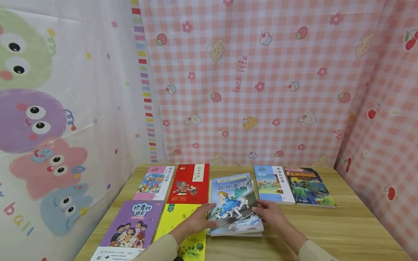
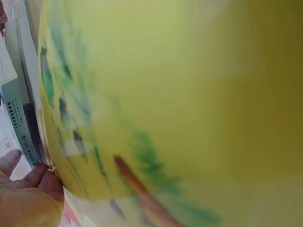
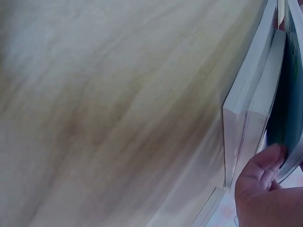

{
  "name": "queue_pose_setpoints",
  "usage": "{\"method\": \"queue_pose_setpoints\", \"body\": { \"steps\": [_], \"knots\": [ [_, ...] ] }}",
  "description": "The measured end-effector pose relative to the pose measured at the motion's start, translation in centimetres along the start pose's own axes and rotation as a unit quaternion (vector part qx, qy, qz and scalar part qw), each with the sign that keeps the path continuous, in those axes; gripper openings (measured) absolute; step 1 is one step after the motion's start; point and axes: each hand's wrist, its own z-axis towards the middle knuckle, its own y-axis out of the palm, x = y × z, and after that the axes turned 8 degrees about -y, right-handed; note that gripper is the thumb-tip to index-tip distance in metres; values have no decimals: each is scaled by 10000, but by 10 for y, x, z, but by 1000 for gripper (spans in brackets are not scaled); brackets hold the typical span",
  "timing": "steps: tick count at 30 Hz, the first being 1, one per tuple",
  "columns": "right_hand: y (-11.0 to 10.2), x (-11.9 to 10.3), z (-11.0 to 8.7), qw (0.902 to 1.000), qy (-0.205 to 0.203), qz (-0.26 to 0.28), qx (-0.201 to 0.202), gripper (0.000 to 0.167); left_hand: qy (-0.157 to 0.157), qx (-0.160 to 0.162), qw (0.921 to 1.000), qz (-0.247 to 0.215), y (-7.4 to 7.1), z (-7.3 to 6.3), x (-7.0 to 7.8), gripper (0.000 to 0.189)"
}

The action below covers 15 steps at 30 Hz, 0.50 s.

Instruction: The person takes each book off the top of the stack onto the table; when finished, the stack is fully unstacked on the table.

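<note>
In the head view, a picture book (image 1: 228, 197) with a girl in a blue dress on its cover tops a small stack at the middle of the table. My left hand (image 1: 195, 220) holds its left edge, the thumb over the cover; the left wrist view shows the fingers (image 2: 35, 176) against the spines. At the right edge, my right hand (image 1: 271, 214) pinches the same book. In the right wrist view its near side is lifted off two thick white-edged books (image 3: 239, 120) beneath. Their covers are hidden.
Left of the stack lie a yellow book (image 1: 174, 217), a red book (image 1: 186, 188), a purple book (image 1: 130, 224) and a pink-and-white book (image 1: 153, 183). Behind to the right are a blue-and-white book (image 1: 272, 185) and a green book (image 1: 308, 186). Patterned cloths (image 1: 261, 101) hang around the wooden table (image 1: 346, 232).
</note>
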Motion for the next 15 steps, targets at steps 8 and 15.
{"method": "queue_pose_setpoints", "body": {
  "steps": [8, 15],
  "knots": [
    [-1, 2, 1, 9992, 138, 336, -183, 52, -12, 19, 10000, -22, 0, -1, 1, 74],
    [-1, 6, 0, 9964, 192, 804, -203, 50, -17, 61, 10000, 33, 1, 0, 0, 75]
  ]
}}
